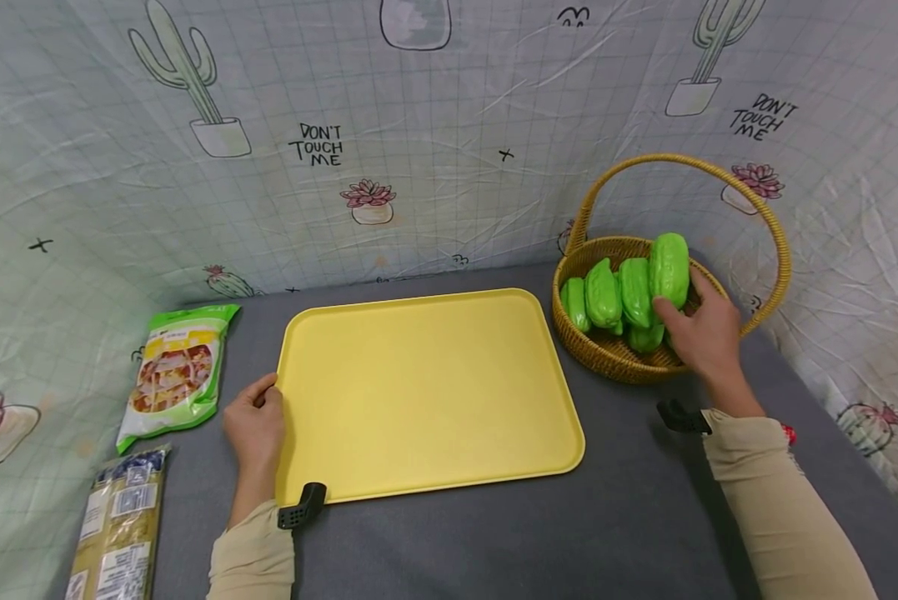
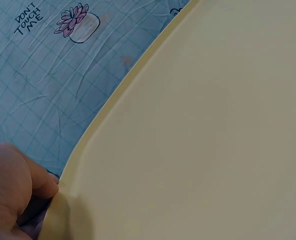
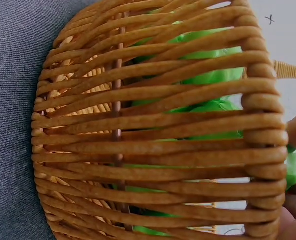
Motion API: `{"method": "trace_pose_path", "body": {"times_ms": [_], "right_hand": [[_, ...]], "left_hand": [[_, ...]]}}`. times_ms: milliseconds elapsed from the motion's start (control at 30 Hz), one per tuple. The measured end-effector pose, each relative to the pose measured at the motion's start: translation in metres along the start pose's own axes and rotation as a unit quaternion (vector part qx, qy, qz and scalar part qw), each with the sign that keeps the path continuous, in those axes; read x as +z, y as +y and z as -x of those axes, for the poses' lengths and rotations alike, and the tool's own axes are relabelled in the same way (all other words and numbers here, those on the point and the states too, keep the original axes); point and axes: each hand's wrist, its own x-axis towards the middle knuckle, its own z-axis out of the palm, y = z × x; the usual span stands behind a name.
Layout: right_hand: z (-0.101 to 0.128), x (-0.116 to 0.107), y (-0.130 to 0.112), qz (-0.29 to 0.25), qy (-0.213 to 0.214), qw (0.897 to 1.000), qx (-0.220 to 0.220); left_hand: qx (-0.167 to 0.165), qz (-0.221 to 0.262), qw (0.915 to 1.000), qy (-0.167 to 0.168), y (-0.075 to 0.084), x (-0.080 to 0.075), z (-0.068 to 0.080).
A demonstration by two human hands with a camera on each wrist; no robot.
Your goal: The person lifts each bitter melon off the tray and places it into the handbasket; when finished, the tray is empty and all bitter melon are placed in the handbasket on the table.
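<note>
Right grip (image 1: pixel 707 333) clasping green gourd (image 1: pixel 669 268) in basket (image 1: pixel 606 354); left grip (image 1: pixel 256 425) pinching tray (image 1: pixel 426 387) edge.

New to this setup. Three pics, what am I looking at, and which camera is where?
No machine: a person with two bare hands. The wide picture comes from a head camera; the close-ups come from cameras on each wrist. On the grey table lie a yellow tray, a wicker basket of green gourds and two snack packets. The left hand rests curled at the tray's left edge, touching it. The right hand grips the tallest green gourd in the basket. The right wrist view shows the basket wall up close.
</note>
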Motion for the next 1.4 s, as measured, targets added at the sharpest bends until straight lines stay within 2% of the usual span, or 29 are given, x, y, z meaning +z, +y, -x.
{"method": "trace_pose_path", "body": {"times_ms": [133,633,933,1200,1400], "right_hand": [[-0.001,-0.001,0.002,0.031,0.014,0.999,-0.004],[-0.003,-0.003,0.011,0.02,-0.038,0.998,0.038],[-0.002,-0.002,0.01,0.012,-0.037,0.998,0.051],[-0.001,-0.002,0.012,0.038,-0.039,0.997,0.047],[0.001,-0.002,0.012,0.028,-0.05,0.997,0.055]], "left_hand": [[0.002,0.003,1.0,0.0,0.001,0.001,0.0],[0.002,0.003,1.0,0.002,-0.001,0.002,-0.001],[0.002,0.007,1.0,0.001,-0.002,0.001,0.0],[0.002,-0.004,1.0,0.005,-0.001,0.002,0.0],[0.004,0.0,1.0,0.003,-0.001,0.002,0.001]]}}
